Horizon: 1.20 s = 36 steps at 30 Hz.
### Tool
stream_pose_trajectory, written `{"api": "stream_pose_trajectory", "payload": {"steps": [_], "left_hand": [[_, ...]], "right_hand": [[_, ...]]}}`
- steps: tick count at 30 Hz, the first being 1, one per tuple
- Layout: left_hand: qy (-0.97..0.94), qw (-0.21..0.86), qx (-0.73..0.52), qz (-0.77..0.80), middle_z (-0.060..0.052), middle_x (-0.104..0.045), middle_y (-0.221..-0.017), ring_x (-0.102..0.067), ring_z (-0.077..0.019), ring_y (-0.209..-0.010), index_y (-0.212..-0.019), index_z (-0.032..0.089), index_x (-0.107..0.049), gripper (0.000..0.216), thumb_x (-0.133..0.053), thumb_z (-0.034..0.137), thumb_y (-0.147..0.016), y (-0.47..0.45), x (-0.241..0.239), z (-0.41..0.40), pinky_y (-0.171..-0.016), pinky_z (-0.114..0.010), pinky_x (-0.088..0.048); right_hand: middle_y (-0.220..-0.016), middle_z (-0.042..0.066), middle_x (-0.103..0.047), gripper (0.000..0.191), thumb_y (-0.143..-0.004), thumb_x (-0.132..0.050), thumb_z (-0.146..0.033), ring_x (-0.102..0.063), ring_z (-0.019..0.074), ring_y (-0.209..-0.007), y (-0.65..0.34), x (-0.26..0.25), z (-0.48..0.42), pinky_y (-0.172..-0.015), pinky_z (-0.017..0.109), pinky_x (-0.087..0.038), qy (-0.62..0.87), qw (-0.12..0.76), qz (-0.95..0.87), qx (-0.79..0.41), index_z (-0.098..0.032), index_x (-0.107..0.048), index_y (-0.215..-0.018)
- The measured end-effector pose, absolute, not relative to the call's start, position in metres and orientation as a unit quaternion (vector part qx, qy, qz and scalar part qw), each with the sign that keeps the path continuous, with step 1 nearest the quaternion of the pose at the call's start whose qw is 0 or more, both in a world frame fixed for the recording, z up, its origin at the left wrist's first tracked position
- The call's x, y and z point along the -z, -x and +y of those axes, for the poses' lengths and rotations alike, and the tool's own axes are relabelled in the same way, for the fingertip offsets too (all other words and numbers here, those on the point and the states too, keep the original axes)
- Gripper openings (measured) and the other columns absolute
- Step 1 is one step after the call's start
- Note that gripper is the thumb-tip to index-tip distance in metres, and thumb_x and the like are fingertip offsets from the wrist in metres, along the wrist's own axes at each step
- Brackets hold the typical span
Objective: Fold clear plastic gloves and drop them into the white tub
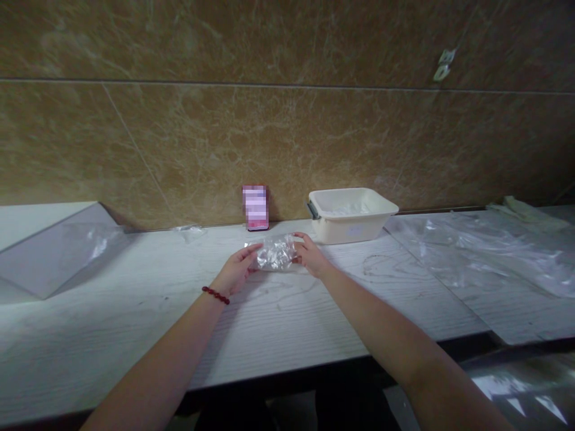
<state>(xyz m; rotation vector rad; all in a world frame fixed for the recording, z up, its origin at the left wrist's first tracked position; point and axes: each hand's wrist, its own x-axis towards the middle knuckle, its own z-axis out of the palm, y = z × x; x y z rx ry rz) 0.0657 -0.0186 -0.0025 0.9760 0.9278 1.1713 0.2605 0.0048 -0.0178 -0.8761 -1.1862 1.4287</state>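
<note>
A small crumpled clear plastic bag (276,254) lies on the white wood-grain table (135,311), held between both hands. My left hand (237,269), with a red bead bracelet on the wrist, grips the bag's left end with curled fingers. My right hand (309,254) pinches its right end. What is inside the bag I cannot make out.
A cream plastic tub (350,214) stands just right of the hands against the marble wall. A pink card (255,207) leans on the wall behind the bag. Clear plastic sheets (471,254) cover the right side. A clear sheet (58,251) and a small clear wrapper (191,232) lie left.
</note>
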Motion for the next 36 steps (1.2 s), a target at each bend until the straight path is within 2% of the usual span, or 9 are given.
{"api": "stream_pose_trajectory", "payload": {"steps": [6, 9, 14, 17, 22, 26, 30, 36], "left_hand": [[-0.448, 0.601, -0.544, 0.376, -0.001, -0.059, -0.078, -0.053, -0.0080, -0.064, -0.106, 0.017, -0.053, 0.042, -0.062, 0.023, -0.065, -0.0625, 0.0030, -0.0175, -0.063, -0.022, -0.043], [-0.455, 0.602, -0.543, 0.369, -0.001, -0.058, -0.079, -0.053, -0.0078, -0.065, -0.107, 0.016, -0.052, 0.045, -0.062, 0.023, -0.065, -0.0624, 0.0023, -0.0186, -0.063, -0.022, -0.043], [-0.459, 0.596, -0.547, 0.367, -0.002, -0.058, -0.091, -0.053, -0.0081, -0.070, -0.107, 0.018, -0.052, 0.047, -0.065, 0.021, -0.061, -0.0633, 0.0020, -0.0186, -0.066, -0.021, -0.042], [-0.466, 0.589, -0.545, 0.372, -0.001, -0.059, -0.088, -0.053, -0.0077, -0.068, -0.107, 0.018, -0.052, 0.050, -0.066, 0.021, -0.060, -0.0635, 0.0019, -0.0185, -0.065, -0.021, -0.042], [-0.489, 0.586, -0.521, 0.384, -0.002, -0.060, -0.084, -0.054, -0.0081, -0.068, -0.110, 0.016, -0.050, 0.055, -0.068, 0.022, -0.058, -0.0634, 0.0011, -0.0195, -0.068, -0.021, -0.042], [-0.508, 0.587, -0.505, 0.377, -0.003, -0.060, -0.092, -0.055, -0.0092, -0.075, -0.110, 0.017, -0.049, 0.054, -0.067, 0.022, -0.059, -0.0625, 0.0016, -0.0200, -0.071, -0.021, -0.041], [-0.517, 0.583, -0.501, 0.376, -0.005, -0.060, -0.095, -0.055, -0.0103, -0.078, -0.111, 0.016, -0.048, 0.054, -0.066, 0.022, -0.061, -0.0619, 0.0012, -0.0209, -0.074, -0.023, -0.041], [-0.527, 0.583, -0.492, 0.375, -0.004, -0.060, -0.093, -0.055, -0.0105, -0.075, -0.111, 0.017, -0.049, 0.055, -0.066, 0.023, -0.060, -0.0617, 0.0002, -0.0216, -0.073, -0.024, -0.042]], "right_hand": [[-0.077, -0.004, -0.052, 0.042, -0.063, -0.059, -0.026, -0.058, 0.0100, -0.065, -0.2580, 0.0151, 0.0010, -0.061, 0.029, -0.049, 0.345, 0.506, -0.539, -0.578, -0.024, -0.032, -0.095], [-0.077, -0.004, -0.052, 0.034, -0.063, -0.058, -0.025, -0.058, 0.0099, -0.067, -0.2578, 0.0149, 0.0012, -0.061, 0.027, -0.049, 0.343, 0.511, -0.561, -0.554, -0.022, -0.036, -0.088], [-0.067, -0.002, -0.055, 0.018, -0.064, -0.057, -0.024, -0.057, 0.0098, -0.063, -0.2584, 0.0158, 0.0030, -0.061, 0.026, -0.048, 0.384, 0.469, -0.599, -0.523, -0.017, -0.046, -0.077], [-0.062, -0.002, -0.056, 0.017, -0.062, -0.057, -0.023, -0.056, 0.0092, -0.058, -0.2589, 0.0162, 0.0027, -0.058, 0.025, -0.047, 0.414, 0.445, -0.603, -0.517, -0.016, -0.049, -0.076], [-0.066, -0.002, -0.057, 0.012, -0.061, -0.057, -0.019, -0.052, 0.0079, -0.056, -0.2598, 0.0168, 0.0033, -0.055, 0.023, -0.046, 0.429, 0.443, -0.622, -0.483, -0.016, -0.053, -0.072], [-0.070, -0.002, -0.055, 0.019, -0.061, -0.056, -0.019, -0.051, 0.0074, -0.058, -0.2597, 0.0161, 0.0040, -0.055, 0.022, -0.045, 0.415, 0.464, -0.616, -0.483, -0.016, -0.052, -0.079], [-0.077, 0.000, -0.056, 0.032, -0.061, -0.058, -0.020, -0.051, 0.0091, -0.063, -0.2610, 0.0159, 0.0032, -0.058, 0.023, -0.044, 0.422, 0.448, -0.646, -0.452, -0.017, -0.051, -0.092], [-0.088, 0.005, -0.055, 0.033, -0.058, -0.064, -0.029, -0.052, 0.0155, -0.077, -0.2640, 0.0188, 0.0007, -0.069, 0.029, -0.043, 0.450, 0.411, -0.708, -0.355, -0.016, -0.057, -0.088]]}}
